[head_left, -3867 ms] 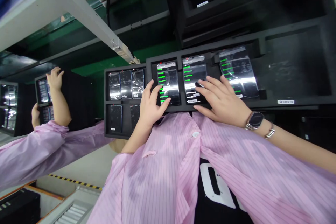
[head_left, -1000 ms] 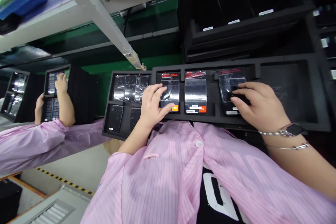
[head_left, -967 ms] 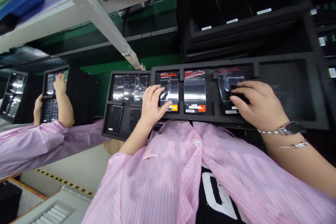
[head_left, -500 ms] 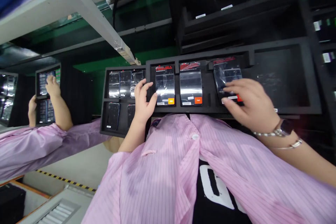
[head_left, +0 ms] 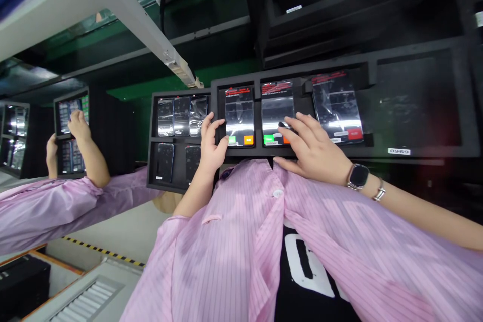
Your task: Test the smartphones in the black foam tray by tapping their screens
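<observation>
Left phone (head_left: 239,115), middle phone (head_left: 278,110) and right phone (head_left: 337,106) lie screen-up in foam tray (head_left: 415,100) pockets, so taps likely can't shift them. Left hand (head_left: 212,143) open, resting at the left phone's edge; right hand (head_left: 315,150) open, fingertips (head_left: 287,121) on the middle phone's lower buttons.

Front tray (head_left: 415,105): three phones in a row, each in its own compartment: left phone (head_left: 239,113), middle phone (head_left: 277,105), right phone (head_left: 335,103). Left hand (head_left: 209,143) sits on the tray's left edge, just beside the left phone. Right hand (head_left: 315,151) lies flat over the middle phone's near end. Second tray (head_left: 173,139) abuts on the left, with phones in two rows. Tray stack (head_left: 339,25) stands behind.
</observation>
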`<state>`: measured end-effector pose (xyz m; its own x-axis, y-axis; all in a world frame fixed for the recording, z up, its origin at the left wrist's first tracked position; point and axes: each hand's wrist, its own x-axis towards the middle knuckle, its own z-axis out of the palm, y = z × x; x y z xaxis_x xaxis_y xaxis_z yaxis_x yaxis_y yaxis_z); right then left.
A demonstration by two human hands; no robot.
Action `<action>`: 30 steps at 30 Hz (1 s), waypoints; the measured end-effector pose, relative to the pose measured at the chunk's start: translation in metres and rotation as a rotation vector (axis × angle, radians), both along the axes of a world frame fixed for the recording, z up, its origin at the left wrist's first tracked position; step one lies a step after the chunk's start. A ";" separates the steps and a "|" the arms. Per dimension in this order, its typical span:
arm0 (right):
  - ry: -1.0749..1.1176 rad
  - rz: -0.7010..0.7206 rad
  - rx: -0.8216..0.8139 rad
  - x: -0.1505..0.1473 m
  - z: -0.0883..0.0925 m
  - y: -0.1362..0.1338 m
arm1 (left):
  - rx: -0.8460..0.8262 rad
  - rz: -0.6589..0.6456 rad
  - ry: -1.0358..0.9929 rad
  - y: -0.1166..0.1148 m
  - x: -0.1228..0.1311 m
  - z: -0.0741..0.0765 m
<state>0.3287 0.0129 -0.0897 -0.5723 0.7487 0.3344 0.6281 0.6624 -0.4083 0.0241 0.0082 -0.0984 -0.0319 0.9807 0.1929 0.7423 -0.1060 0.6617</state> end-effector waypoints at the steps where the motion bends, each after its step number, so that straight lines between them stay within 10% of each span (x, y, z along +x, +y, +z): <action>1: -0.001 0.009 0.008 -0.002 -0.001 0.000 | -0.002 0.000 0.011 0.001 0.000 -0.001; 30: -0.100 -0.395 0.044 0.072 -0.009 -0.037 | 0.085 -0.024 -0.058 0.009 -0.004 -0.002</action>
<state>0.4003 -0.0244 -0.0985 -0.2748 0.9038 0.3282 0.8731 0.3775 -0.3086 0.0201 0.0167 -0.1000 -0.0219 0.9616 0.2737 0.6998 -0.1808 0.6911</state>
